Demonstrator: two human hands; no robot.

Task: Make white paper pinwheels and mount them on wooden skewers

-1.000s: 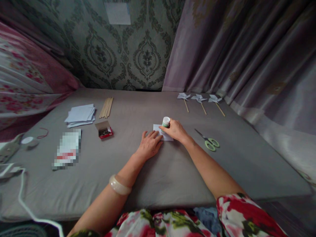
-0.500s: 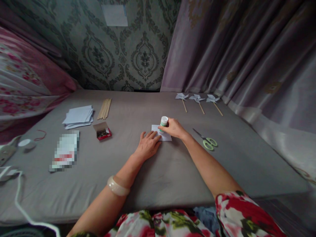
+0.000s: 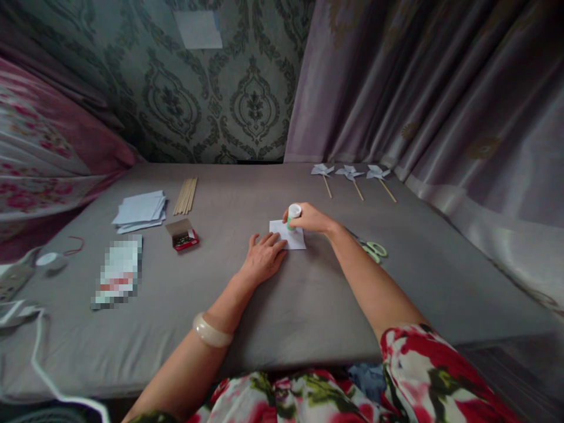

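A small white square of paper (image 3: 296, 239) lies flat on the grey cloth-covered table. My left hand (image 3: 263, 257) rests on its left edge, fingers stretched out and pressing it down. In my right hand (image 3: 312, 218) is a white and green glue stick (image 3: 294, 215), held upright with its lower end at the paper; the fingers are wrapped round it. Green-handled scissors (image 3: 374, 251) lie to the right, partly hidden behind my right forearm.
Three paper pinwheels on sticks (image 3: 350, 173) lie at the back right. On the left are a paper stack (image 3: 140, 210), several wooden sticks (image 3: 186, 196), an open red box of small pins (image 3: 184, 237), a blurred packet (image 3: 118, 270), a white roll (image 3: 50, 261) and a power strip (image 3: 17, 281).
My right hand has moved the glue stick slightly away from me across the paper, and my forearm now covers part of the scissors. The left hand stays in place.
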